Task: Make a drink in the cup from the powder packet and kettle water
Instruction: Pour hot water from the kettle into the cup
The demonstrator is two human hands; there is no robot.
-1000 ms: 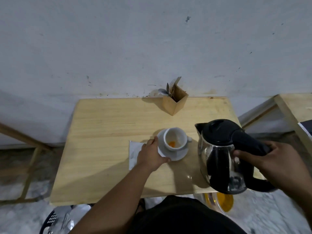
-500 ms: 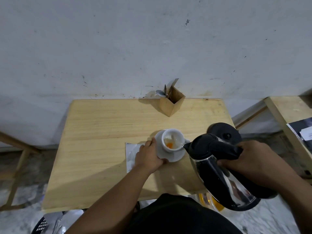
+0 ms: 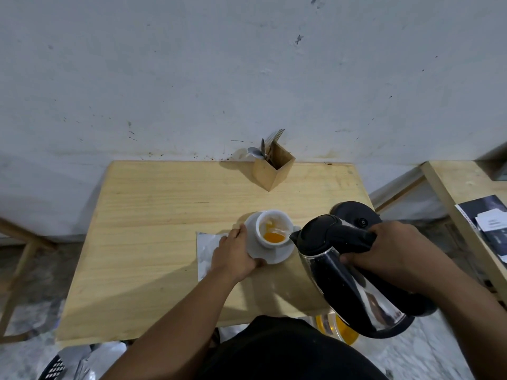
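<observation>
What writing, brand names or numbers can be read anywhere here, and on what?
None can be read.
Dark booklet on the side table: pale print, too blurred.
Silver packet under the left hand: no print shows.
Kettle, cup: no label visible.

No legible text, label, brand or number anywhere. Beyond the right hand (image 3: 389, 253), at the frame's right edge, a dark booklet (image 3: 487, 223) with pale printed blocks, too small and blurred to read. Between the hands, the kettle (image 3: 354, 272) without readable marking, only a round emblem on the black base (image 3: 356, 215) behind it, unreadable. Under the left hand (image 3: 233, 256), a silvery packet (image 3: 205, 248), blank on the visible face.
</observation>
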